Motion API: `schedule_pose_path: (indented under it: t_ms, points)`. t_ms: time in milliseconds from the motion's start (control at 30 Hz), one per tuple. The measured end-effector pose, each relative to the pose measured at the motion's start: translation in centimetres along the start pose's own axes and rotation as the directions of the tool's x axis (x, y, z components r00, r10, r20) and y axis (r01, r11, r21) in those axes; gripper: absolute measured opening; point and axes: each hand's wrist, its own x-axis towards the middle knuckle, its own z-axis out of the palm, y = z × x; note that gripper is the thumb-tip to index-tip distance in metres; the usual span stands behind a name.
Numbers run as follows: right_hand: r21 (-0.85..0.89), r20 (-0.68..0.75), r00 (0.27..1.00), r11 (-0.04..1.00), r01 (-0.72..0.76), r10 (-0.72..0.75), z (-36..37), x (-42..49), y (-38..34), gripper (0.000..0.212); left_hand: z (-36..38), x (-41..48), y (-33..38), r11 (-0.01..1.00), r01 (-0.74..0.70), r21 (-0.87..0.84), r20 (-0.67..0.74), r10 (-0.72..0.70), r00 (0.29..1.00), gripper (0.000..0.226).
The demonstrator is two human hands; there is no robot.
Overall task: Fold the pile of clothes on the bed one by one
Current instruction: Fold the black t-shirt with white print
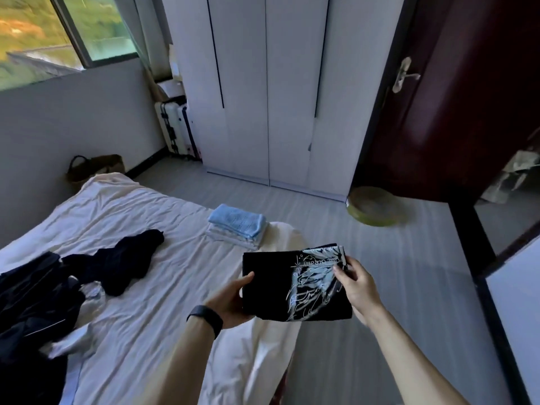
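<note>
A folded black T-shirt (271,285) with a pale blue-white print is held in the air over the bed's right edge. My left hand (230,299) grips its left side, thumb on top. My right hand (355,283) pinches its right side over the print. A small stack of folded clothes (238,225), light blue on top and white below, lies on the cream bed sheet (152,287) near the far right edge. A heap of unfolded dark clothes (43,290) with some white pieces spreads over the bed's left side.
White wardrobe doors (271,89) stand ahead across a grey floor. A dark red door (455,92) is open at the right, with a green basin (374,209) at its foot. A suitcase (175,127) and a brown bag (93,168) sit by the far wall.
</note>
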Motion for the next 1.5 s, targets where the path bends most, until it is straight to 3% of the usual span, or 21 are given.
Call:
schedule_pose_path:
  t_ms: [133,233,333,500,633,933,1033,1100,1233,1367,1500]
  points:
    - [0.048,0.014,0.996,0.995,-0.090,0.090,-2.8,6.2,1.5,0.022,4.6,4.8,1.8,0.991,-0.104,0.079,-0.026,0.106,0.994,0.031]
    - [0.014,0.025,0.995,0.995,-0.097,0.097,-4.4,10.8,1.2,0.018,7.2,8.1,3.6,0.972,-0.203,0.120,-0.093,0.214,0.972,0.032]
    - [-0.070,0.024,0.994,0.992,-0.103,0.105,-5.5,15.9,0.0,0.015,9.5,10.7,6.2,0.957,-0.211,0.199,-0.137,0.240,0.961,0.030]
    - [-0.281,0.042,0.999,0.960,-0.006,0.019,-6.4,26.3,-2.2,0.016,12.6,16.9,12.3,0.937,-0.266,0.228,-0.152,0.304,0.941,0.038]
    - [-0.353,0.064,0.997,0.934,0.060,-0.040,-6.5,34.3,-4.8,0.015,14.7,23.1,17.7,0.915,-0.329,0.233,-0.128,0.364,0.922,0.044]
    - [-0.277,0.174,0.985,0.960,0.028,0.021,-7.5,52.9,-11.2,0.030,21.0,36.6,30.5,0.861,-0.427,0.275,-0.114,0.470,0.875,0.030]
    - [-0.277,0.224,0.975,0.959,0.064,0.000,-7.8,59.7,-12.3,0.050,22.8,41.1,33.7,0.838,-0.457,0.299,-0.145,0.513,0.846,0.029]
    - [-0.294,0.238,0.971,0.954,0.066,0.006,-7.6,64.4,-12.8,0.053,23.7,44.2,35.1,0.830,-0.470,0.300,-0.215,0.539,0.814,0.025]
    - [-0.352,0.356,0.933,0.932,0.087,0.047,-6.3,73.5,-13.7,0.011,26.4,48.8,36.6,0.825,-0.493,0.277,-0.412,0.565,0.714,0.017]
    - [-0.440,0.489,0.863,0.891,0.116,0.129,-4.0,80.4,-14.4,0.006,28.1,51.4,36.3,0.849,-0.492,0.194,-0.612,0.497,0.615,0.015]
    - [-0.505,0.608,0.764,0.848,0.161,0.217,0.3,84.6,-14.4,0.011,28.4,51.7,35.0,0.869,-0.495,0.010,-0.727,0.346,0.593,0.013]
